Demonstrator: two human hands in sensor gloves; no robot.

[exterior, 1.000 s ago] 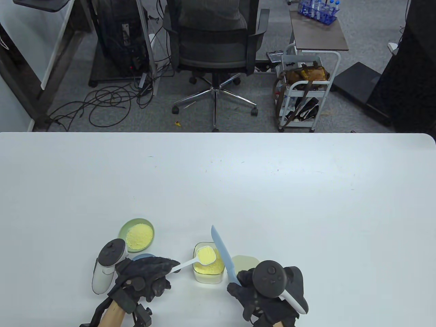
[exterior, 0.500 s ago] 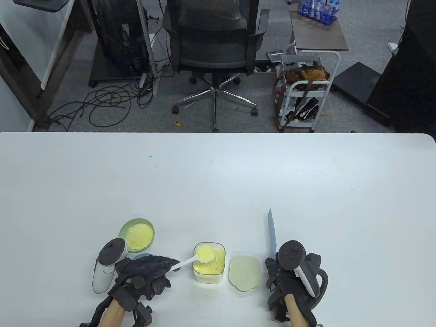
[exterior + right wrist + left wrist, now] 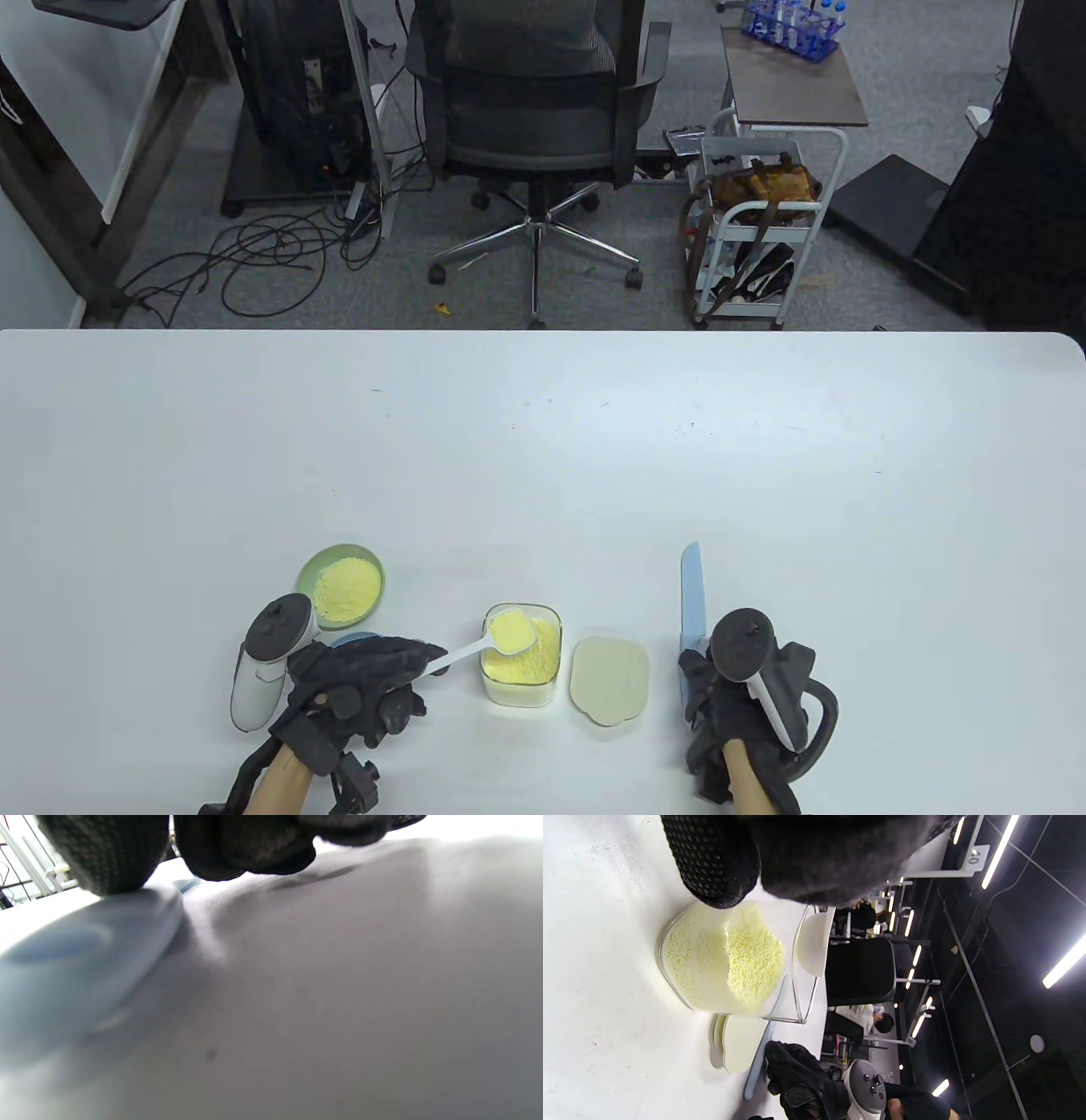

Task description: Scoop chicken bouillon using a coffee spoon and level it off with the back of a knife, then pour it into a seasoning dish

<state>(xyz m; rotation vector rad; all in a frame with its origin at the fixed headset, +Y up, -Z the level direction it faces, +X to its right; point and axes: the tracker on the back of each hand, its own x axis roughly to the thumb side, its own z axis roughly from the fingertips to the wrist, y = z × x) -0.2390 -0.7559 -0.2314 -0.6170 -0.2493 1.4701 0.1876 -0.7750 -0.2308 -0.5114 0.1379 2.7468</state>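
My left hand (image 3: 420, 664) pinches the handle of a white coffee spoon (image 3: 511, 633), whose bowl is filled with yellow chicken bouillon. It hovers over a clear container (image 3: 543, 675) of bouillon (image 3: 729, 963). A green seasoning dish (image 3: 312, 570) with bouillon in it stands to the far left. My right hand (image 3: 694, 672) holds the handle of a pale blue knife (image 3: 691, 594), which lies flat on the table to the right of the lid, blade pointing away. In the right wrist view my fingers (image 3: 106, 849) rest over the knife handle (image 3: 72, 971).
The container's cream lid (image 3: 609, 679) lies between the container and the knife. A blue dish (image 3: 352, 638) peeks out from under my left hand. The white table (image 3: 543, 458) stretches away behind everything. An office chair (image 3: 534, 93) and a cart (image 3: 764, 212) stand beyond the far edge.
My right hand took the knife away from the spoon and container, swung it right past the lid and lowered it flat onto the table. The left hand and spoon stayed put.
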